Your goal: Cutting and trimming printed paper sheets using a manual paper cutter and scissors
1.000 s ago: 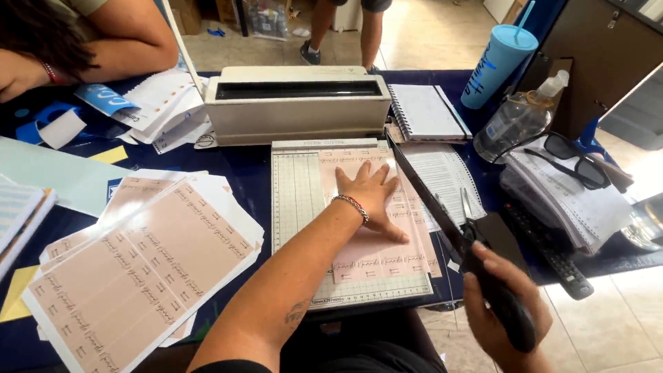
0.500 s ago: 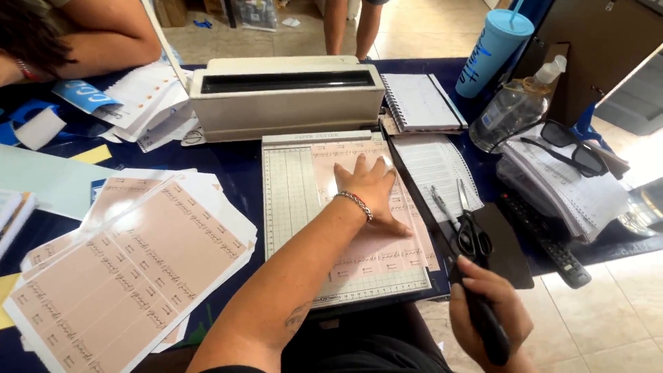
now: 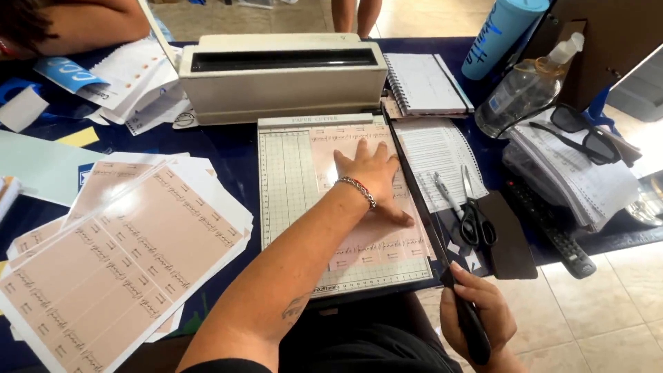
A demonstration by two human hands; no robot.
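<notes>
Left hand lies flat, fingers spread, pressing the pale pink printed sheet onto the cream gridded board of the guillotine paper cutter; it grips nothing, only bears down. Right hand is closed round the black handle of the cutter's long blade arm, which lies low along the board's right edge. Chief hazard: the left thumb and fingertips sit just beside the blade line, so any slide to the right would put them under the edge. Second risk: uneven pressure lets the sheet creep, giving a crooked cut through the printed rows. Black-handled scissors and a pen lie on white paper just right of the blade on the dark blue surface; an arm swinging wide could knock them. A stack of like pink sheets rests well apart at left.
</notes>
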